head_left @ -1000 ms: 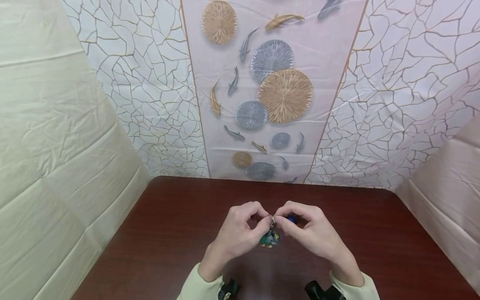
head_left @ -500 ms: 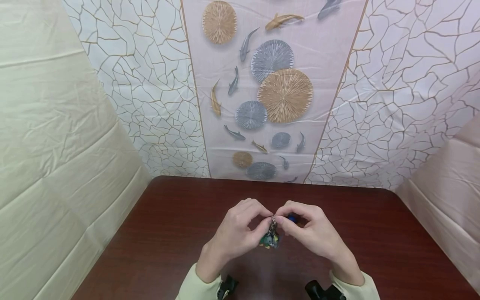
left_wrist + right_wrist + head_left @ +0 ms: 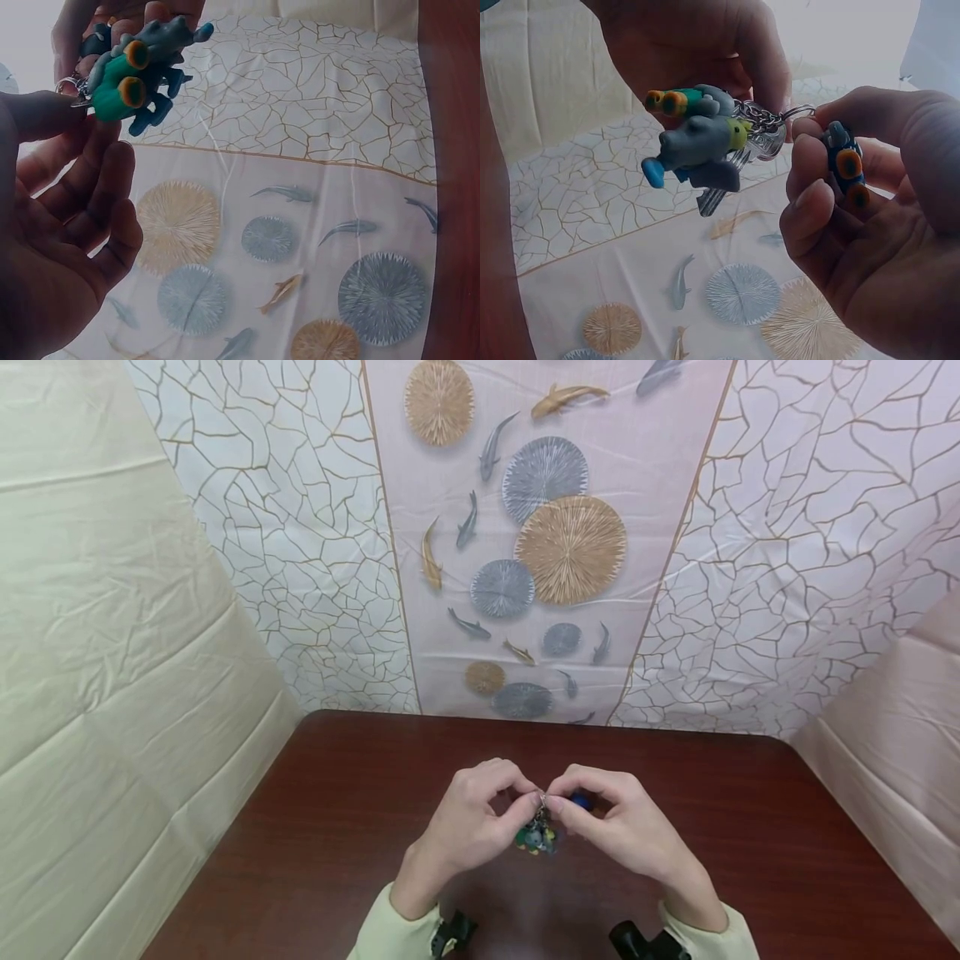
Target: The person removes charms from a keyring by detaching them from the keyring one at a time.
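Both hands meet above the table, fingertips together at a metal key ring. My left hand pinches the ring's left side between thumb and forefinger. From the right, my right hand pinches the ring too, other fingers curled below. A grey cartoon figurine charm hangs from the ring on a short chain, beside a green one with orange-rimmed tubes. Among them shows a silver key. A dark blue charm with orange rings sits at the right hand's curled fingers.
Under the hands lies a dark red-brown table. A patterned cloth with printed fish and discs hangs behind it. Cream cloth closes the left side and a pinkish cloth the right. Black wrist cameras sit at both sleeves.
The left fingertips have shifted a little on the ring, forefinger stretching out and then bending again. Both hands and the hanging charms have drifted slightly left.
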### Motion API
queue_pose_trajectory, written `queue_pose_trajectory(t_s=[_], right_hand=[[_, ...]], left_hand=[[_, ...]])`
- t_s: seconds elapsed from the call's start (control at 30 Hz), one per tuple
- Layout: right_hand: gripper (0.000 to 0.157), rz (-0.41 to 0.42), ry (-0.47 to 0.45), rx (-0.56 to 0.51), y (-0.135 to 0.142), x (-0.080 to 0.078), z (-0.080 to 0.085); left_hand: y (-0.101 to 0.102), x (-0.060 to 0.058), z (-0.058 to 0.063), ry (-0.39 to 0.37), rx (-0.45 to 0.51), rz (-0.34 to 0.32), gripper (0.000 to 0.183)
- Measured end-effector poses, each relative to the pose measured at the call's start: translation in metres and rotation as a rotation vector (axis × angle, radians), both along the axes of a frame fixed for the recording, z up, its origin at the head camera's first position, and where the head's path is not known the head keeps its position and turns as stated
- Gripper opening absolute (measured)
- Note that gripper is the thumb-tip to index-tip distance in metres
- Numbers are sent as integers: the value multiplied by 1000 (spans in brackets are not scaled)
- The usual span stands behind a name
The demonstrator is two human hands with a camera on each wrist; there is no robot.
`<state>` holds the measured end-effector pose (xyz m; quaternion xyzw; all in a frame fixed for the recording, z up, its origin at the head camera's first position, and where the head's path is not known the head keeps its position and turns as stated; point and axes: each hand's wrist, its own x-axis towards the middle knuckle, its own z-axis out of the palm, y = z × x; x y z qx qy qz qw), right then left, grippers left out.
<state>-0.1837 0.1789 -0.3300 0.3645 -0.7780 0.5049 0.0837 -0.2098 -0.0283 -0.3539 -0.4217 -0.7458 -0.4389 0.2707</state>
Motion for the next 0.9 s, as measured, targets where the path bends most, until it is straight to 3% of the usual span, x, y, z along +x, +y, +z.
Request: queue_pose_trajectory(t_s=[0.23, 0.63, 0.77, 0.9], right_hand=[[16, 1, 29, 6, 1, -2, -1], [17, -11, 41, 3, 2, -3, -1], [17, -12, 26, 2, 2, -2, 0], [17, -8, 17, 0, 0, -1, 0]], left_hand=[[0, 0, 1, -17, -12, -9, 7], [2, 3, 6, 172, -39, 25, 12], [1, 4, 6, 162, -35, 47, 10], [1, 5, 5, 104, -45, 76, 10]])
